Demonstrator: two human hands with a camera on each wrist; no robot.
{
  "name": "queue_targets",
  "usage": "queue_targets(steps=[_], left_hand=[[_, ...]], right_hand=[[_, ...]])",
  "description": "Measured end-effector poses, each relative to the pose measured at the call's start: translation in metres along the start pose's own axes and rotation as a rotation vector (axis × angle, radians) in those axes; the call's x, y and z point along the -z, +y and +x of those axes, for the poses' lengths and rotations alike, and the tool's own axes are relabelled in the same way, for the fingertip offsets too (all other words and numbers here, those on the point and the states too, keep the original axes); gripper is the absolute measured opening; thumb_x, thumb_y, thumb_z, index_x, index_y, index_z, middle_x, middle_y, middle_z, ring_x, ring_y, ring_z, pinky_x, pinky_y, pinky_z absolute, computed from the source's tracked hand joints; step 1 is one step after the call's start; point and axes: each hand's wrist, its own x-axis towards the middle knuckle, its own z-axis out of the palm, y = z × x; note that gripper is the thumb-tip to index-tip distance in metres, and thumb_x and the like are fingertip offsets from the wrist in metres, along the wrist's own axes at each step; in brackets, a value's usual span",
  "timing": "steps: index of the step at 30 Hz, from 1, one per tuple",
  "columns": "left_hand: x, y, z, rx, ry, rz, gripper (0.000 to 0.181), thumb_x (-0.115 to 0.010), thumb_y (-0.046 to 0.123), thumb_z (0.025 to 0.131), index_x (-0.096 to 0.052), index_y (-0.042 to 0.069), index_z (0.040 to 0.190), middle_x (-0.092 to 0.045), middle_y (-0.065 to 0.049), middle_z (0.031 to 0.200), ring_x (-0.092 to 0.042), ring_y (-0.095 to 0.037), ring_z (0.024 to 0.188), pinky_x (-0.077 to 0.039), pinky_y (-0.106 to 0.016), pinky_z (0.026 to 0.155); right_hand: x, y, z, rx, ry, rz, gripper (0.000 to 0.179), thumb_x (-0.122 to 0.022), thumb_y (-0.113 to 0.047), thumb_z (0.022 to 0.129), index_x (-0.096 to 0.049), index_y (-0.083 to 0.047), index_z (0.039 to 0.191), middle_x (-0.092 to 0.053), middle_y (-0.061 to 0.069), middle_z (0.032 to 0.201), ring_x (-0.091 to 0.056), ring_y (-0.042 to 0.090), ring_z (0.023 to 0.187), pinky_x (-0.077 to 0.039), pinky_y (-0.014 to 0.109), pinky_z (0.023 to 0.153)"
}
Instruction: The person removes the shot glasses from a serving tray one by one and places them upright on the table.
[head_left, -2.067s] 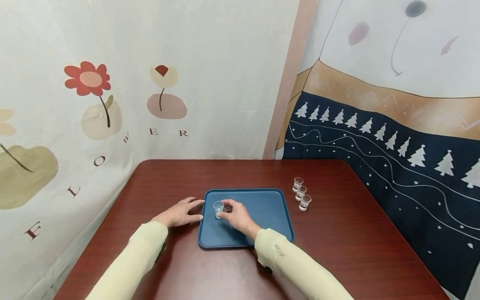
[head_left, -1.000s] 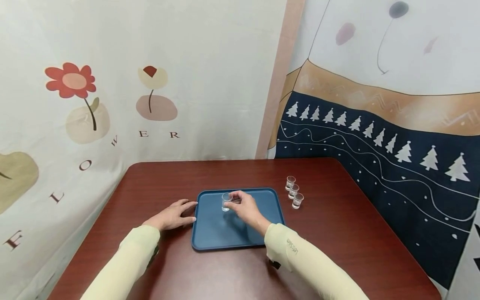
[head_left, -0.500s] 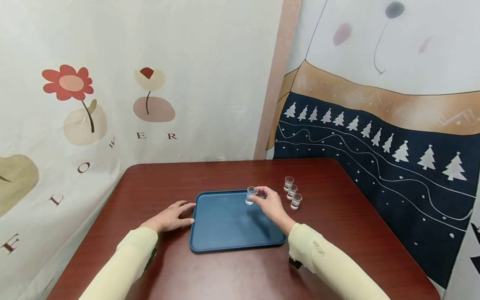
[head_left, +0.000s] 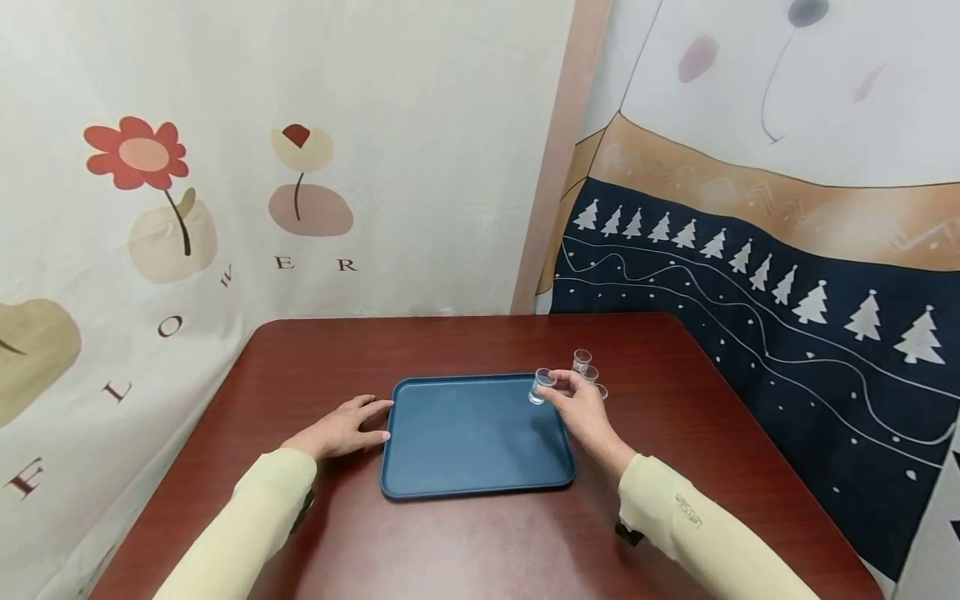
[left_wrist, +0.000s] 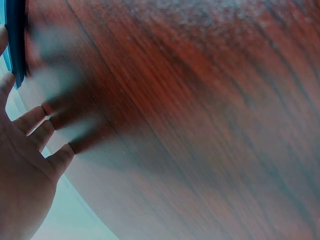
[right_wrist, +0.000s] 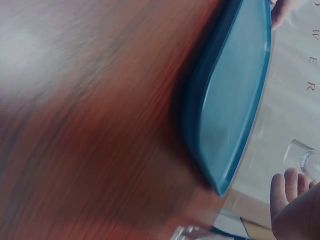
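Observation:
Between its thumb and fingers, my right hand pinches a small clear shot glass, held upright above the right back corner of a blue tray. The right wrist view also has this shot glass, beside the fingers of my right hand. At the tray's left edge, my left hand lies with fingers spread, the thumb and forefinger touching the rim. The left wrist view catches my left hand by the tray's dark edge.
Just right of the tray, more shot glasses stand in a row on the reddish-brown table, partly hidden behind my right hand. A printed cloth wall rises along the table's far edge.
My right hand has carried the shot glass from over the tray's left side to its right back corner. My left hand has stayed at the tray's left edge.

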Motion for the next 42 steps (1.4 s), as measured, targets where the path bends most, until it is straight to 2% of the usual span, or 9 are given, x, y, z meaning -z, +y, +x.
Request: queue_targets(steps=[6,14,24,31,42], left_hand=[[0.001,-0.004,-0.003,0.02,-0.007,-0.021,0.073,-0.064,0.05,0.094,-0.042,0.012,0.151,-0.026,-0.03,0.154,-0.026,-0.051,0.139,-0.028,-0.068,0.105],[0.001,-0.006,-0.004,0.027,-0.003,-0.04,0.073,-0.064,0.05,0.093,-0.042,0.012,0.151,-0.026,-0.029,0.154,-0.026,-0.051,0.139,-0.029,-0.068,0.105],[0.002,-0.005,-0.004,0.028,0.002,-0.039,0.073,-0.065,0.05,0.093,-0.042,0.012,0.151,-0.027,-0.029,0.154,-0.027,-0.05,0.139,-0.028,-0.068,0.106],[0.0,-0.003,-0.003,0.016,-0.002,-0.027,0.071,-0.064,0.049,0.094,-0.043,0.012,0.151,-0.027,-0.03,0.154,-0.027,-0.05,0.139,-0.029,-0.068,0.105],[0.001,0.002,-0.001,0.01,-0.003,-0.025,0.071,-0.065,0.047,0.094,-0.043,0.012,0.151,-0.027,-0.029,0.154,-0.027,-0.05,0.139,-0.03,-0.067,0.105]], right_hand=[[0.03,0.007,-0.004,-0.026,0.014,-0.013,0.041,-0.076,-0.018,0.089,-0.064,-0.002,0.124,-0.068,0.015,0.113,-0.064,0.022,0.097,-0.055,0.026,0.077],[0.057,0.027,-0.013,-0.056,0.076,-0.107,0.039,-0.076,-0.019,0.09,-0.064,-0.001,0.122,-0.068,0.016,0.11,-0.066,0.021,0.096,-0.051,0.021,0.07],[0.068,0.05,-0.019,-0.07,0.076,-0.187,0.038,-0.074,-0.017,0.092,-0.062,0.002,0.122,-0.068,0.02,0.112,-0.068,0.03,0.102,-0.051,0.02,0.073],[0.072,0.062,-0.021,-0.107,0.101,-0.237,0.038,-0.075,-0.017,0.09,-0.063,0.003,0.12,-0.069,0.019,0.108,-0.067,0.029,0.097,-0.049,0.021,0.07],[0.076,0.072,-0.025,-0.122,0.076,-0.245,0.04,-0.076,-0.015,0.089,-0.061,0.003,0.121,-0.069,0.019,0.109,-0.069,0.03,0.099,-0.054,0.028,0.079]])
